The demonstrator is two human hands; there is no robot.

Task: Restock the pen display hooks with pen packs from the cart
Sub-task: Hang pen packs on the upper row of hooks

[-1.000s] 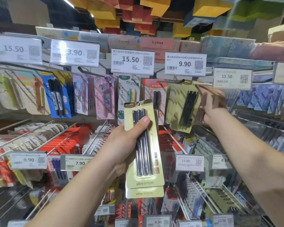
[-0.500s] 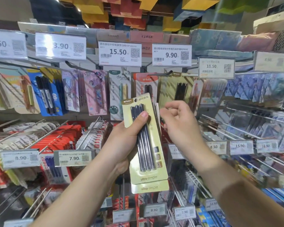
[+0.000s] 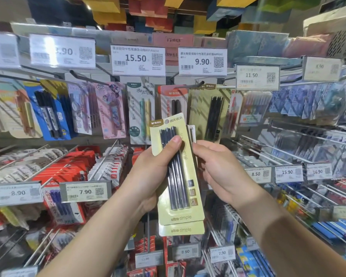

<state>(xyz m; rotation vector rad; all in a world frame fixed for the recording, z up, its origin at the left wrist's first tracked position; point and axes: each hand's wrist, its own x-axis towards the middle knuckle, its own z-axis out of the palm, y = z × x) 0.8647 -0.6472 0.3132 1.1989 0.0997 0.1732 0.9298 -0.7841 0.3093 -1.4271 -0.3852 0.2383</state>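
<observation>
We count at least two yellow pen packs (image 3: pixel 183 216) stacked, each upright, long axis vertical, hang-tab up, three dark pens in the front one. Our left hand (image 3: pixel 154 172) grips them, thumb across the pens; our right hand (image 3: pixel 218 168) pinches their right edge, below the 9.90 hook (image 3: pixel 190 84)

Stationery shop: price tags (image 3: pixel 138 60) above hooked pen packs (image 3: pixel 212 114) (shelves too)

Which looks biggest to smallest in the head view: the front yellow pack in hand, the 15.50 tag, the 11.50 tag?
1. front yellow pen pack, though nearness to the camera inflates it
2. 15.50 price tag
3. 11.50 price tag
</observation>
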